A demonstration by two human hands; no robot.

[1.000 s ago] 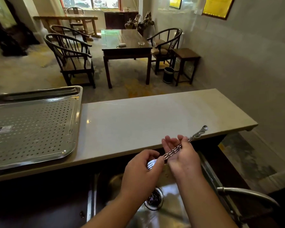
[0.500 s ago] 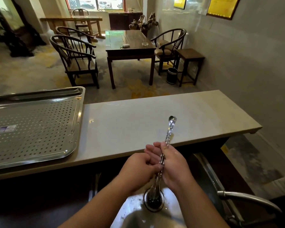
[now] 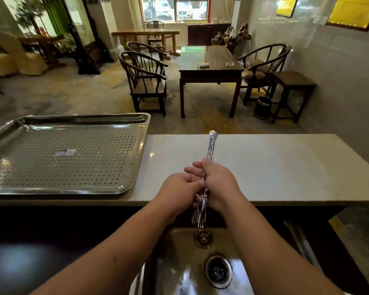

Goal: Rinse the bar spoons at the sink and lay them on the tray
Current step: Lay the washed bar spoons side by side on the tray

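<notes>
A bundle of twisted metal bar spoons (image 3: 211,149) stands nearly upright over the sink (image 3: 179,241), rounded ends up and forked ends hanging down near the sink's back wall. My right hand (image 3: 218,184) is wrapped around the middle of the bundle. Pressed against it from the left, my left hand (image 3: 179,189) has its fingertips on the lower handles. The perforated steel tray (image 3: 68,158) lies on the pale counter (image 3: 275,167) to the left, and nothing rests on it except a small sticker.
The sink's drain (image 3: 218,271) sits below my wrists. Beyond the counter are a dark wooden table (image 3: 210,67), round-backed chairs (image 3: 145,79), a stool (image 3: 294,81) and a small bin (image 3: 262,107) by the right wall.
The spoon bundle swung from a slant towards the right to nearly upright, and my two hands closed together around it. The view has tilted up, so more of the room shows.
</notes>
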